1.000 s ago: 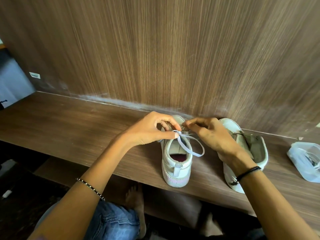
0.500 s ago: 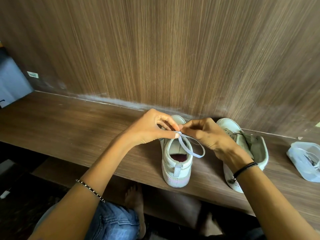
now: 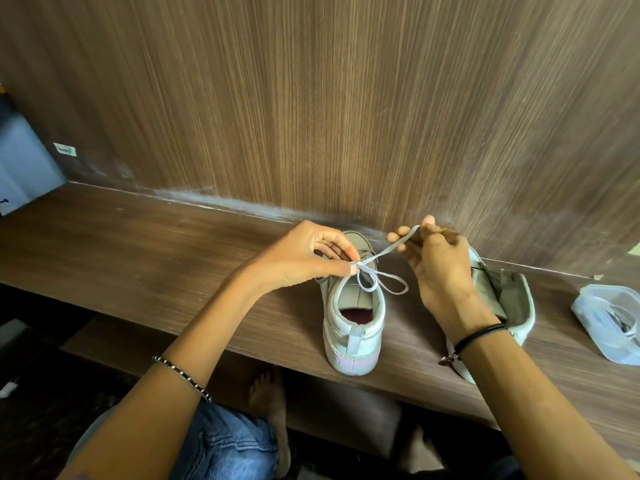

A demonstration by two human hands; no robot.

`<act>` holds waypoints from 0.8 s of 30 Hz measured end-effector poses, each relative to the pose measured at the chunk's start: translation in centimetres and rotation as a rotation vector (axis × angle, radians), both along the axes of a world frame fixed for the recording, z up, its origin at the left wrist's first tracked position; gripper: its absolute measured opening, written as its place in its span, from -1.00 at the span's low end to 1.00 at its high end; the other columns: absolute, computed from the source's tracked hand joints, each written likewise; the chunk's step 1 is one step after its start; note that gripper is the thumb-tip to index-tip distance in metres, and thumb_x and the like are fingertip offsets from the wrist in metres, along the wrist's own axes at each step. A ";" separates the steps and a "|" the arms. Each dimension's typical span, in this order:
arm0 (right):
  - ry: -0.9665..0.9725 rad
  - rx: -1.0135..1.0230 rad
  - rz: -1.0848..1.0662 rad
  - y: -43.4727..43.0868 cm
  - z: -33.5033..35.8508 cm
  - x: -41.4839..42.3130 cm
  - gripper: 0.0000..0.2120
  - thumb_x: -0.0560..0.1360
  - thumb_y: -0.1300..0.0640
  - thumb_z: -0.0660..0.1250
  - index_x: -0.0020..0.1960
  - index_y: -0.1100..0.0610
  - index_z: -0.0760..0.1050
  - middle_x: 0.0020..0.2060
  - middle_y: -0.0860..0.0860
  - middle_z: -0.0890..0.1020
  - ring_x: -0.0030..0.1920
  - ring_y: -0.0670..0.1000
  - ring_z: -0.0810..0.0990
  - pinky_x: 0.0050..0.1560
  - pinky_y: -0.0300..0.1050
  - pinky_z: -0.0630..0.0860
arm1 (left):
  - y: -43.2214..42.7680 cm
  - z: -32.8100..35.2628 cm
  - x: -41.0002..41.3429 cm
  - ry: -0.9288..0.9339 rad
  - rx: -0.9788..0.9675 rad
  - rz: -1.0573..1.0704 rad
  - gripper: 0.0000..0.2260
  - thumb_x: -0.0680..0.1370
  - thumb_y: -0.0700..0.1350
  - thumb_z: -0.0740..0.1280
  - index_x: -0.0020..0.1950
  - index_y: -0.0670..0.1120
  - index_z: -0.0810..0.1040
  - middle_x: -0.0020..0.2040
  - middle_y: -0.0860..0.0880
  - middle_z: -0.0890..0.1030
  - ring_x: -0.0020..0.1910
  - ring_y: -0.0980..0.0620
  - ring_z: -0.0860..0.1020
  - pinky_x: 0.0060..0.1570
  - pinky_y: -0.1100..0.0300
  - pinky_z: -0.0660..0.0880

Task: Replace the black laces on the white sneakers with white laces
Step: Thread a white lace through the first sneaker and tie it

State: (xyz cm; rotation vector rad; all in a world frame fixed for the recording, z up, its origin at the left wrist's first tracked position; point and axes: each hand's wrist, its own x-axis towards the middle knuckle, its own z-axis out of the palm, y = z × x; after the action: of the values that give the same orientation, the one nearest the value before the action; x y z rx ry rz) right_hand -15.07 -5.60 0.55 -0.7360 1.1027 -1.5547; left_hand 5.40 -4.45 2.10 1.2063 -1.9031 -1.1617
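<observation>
Head view: white sneaker (image 3: pixel 353 327) upright on tabletop (image 3: pixel 138 254), heel toward camera; white lace (image 3: pixel 384 252) crossed above tongue, loop draped over collar; left hand (image 3: pixel 304 258) grip pinching lace at crossing; right hand (image 3: pixel 440 268) grip closed round lace end, strand taut; second sneaker (image 3: pixel 512 299) just right, partly behind right wrist; plastic container (image 3: pixel 609 323) far right.

Left hand (image 3: pixel 302 262) pinching thumb to forefinger, right hand (image 3: pixel 440 271) raised, fingers curled

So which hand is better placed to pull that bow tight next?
Probably the right hand: it grips the white lace stretched away from the sneaker, while the left hand pinches the knot.
</observation>
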 end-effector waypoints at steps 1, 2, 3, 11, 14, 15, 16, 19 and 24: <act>0.035 -0.028 0.030 0.0 0.1 0.0 -0.81 0.73 0.15 0.14 0.00 0.23 0.39 -0.32 0.06 0.65 -0.32 0.01 0.69 -0.37 -0.25 0.55 | 0.0 0.0 0.1 0.000 0.012 0.001 -0.88 0.49 -0.19 0.53 0.02 -0.12 0.71 -0.05 -0.04 0.73 -0.02 0.03 0.67 -0.21 0.35 0.52; 0.115 -0.054 0.053 0.0 0.1 0.1 -0.84 0.72 0.14 0.18 0.05 0.23 0.39 -0.31 0.05 0.67 -0.31 0.01 0.69 -0.35 -0.23 0.56 | 0.0 -0.1 0.1 -0.005 0.026 0.005 -0.87 0.50 -0.17 0.53 0.04 -0.10 0.71 -0.04 -0.05 0.73 -0.02 0.02 0.67 -0.17 0.30 0.55; 0.225 -0.082 0.074 0.1 0.0 0.0 -0.85 0.70 0.11 0.21 0.06 0.21 0.40 -0.25 0.05 0.69 -0.31 -0.01 0.69 -0.34 -0.23 0.57 | 0.0 -0.1 0.2 -0.013 0.040 0.009 -0.87 0.52 -0.15 0.51 0.06 -0.09 0.71 -0.03 -0.06 0.72 -0.02 0.01 0.67 -0.13 0.21 0.59; 0.821 -0.158 0.178 2.3 0.4 -1.7 -0.87 0.57 -0.03 0.42 -0.01 0.03 0.60 -0.25 -0.15 0.64 -0.27 -0.28 0.56 -0.17 -0.22 0.51 | -0.1 -0.4 0.3 -0.079 0.057 -0.005 -0.84 0.62 -0.10 0.39 0.17 -0.01 0.68 0.10 0.14 0.69 0.06 0.18 0.63 -0.06 0.27 0.58; 0.865 -0.156 0.219 2.4 0.6 -2.5 -0.84 0.56 -0.09 0.42 -0.05 0.01 0.61 -0.27 -0.12 0.67 -0.24 -0.15 0.60 -0.18 -0.19 0.45 | -0.2 -0.5 0.4 -0.091 0.039 -0.030 -0.82 0.64 -0.12 0.35 0.22 -0.01 0.67 0.15 0.15 0.68 0.12 0.19 0.61 0.00 0.34 0.53; 0.895 -0.157 0.245 2.3 0.6 -2.8 -0.81 0.56 -0.11 0.42 -0.08 0.01 0.62 -0.28 -0.09 0.68 -0.24 -0.12 0.60 -0.18 -0.15 0.45 | -0.3 -0.5 0.4 -0.096 0.027 -0.033 -0.81 0.65 -0.13 0.35 0.23 -0.02 0.67 0.16 0.15 0.67 0.15 0.22 0.59 0.04 0.40 0.50; 0.906 -0.162 0.288 2.3 0.8 -2.8 -0.77 0.56 -0.13 0.41 -0.11 0.01 0.63 -0.27 -0.05 0.69 -0.25 -0.10 0.59 -0.17 -0.09 0.45 | -0.3 -0.5 0.4 -0.104 0.012 -0.030 -0.80 0.65 -0.14 0.34 0.25 -0.03 0.66 0.18 0.14 0.67 0.18 0.24 0.57 0.09 0.46 0.45; 0.868 -0.169 0.491 2.7 1.1 -2.6 -0.73 0.53 -0.17 0.44 -0.11 0.03 0.67 -0.25 0.00 0.72 -0.22 -0.12 0.61 -0.11 -0.12 0.49 | -0.5 -0.7 0.5 -0.113 -0.016 -0.017 -0.78 0.65 -0.15 0.33 0.30 -0.06 0.61 0.22 0.07 0.65 0.20 0.28 0.54 0.15 0.55 0.37; 0.870 -0.194 0.647 2.7 0.9 -2.4 -0.80 0.46 -0.08 0.54 -0.08 0.05 0.71 -0.17 0.01 0.74 -0.14 -0.03 0.67 0.07 0.03 0.58 | -0.8 -1.0 0.4 -0.092 -0.049 0.040 -0.81 0.65 -0.16 0.34 0.23 -0.08 0.66 0.17 0.06 0.68 0.17 0.23 0.58 0.17 0.41 0.47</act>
State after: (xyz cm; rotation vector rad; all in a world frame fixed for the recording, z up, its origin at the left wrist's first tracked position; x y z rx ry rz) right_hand -17.51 -2.86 1.49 -1.7992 1.1345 -0.7699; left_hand 5.78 -5.27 1.09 1.2852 -1.9538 -1.0490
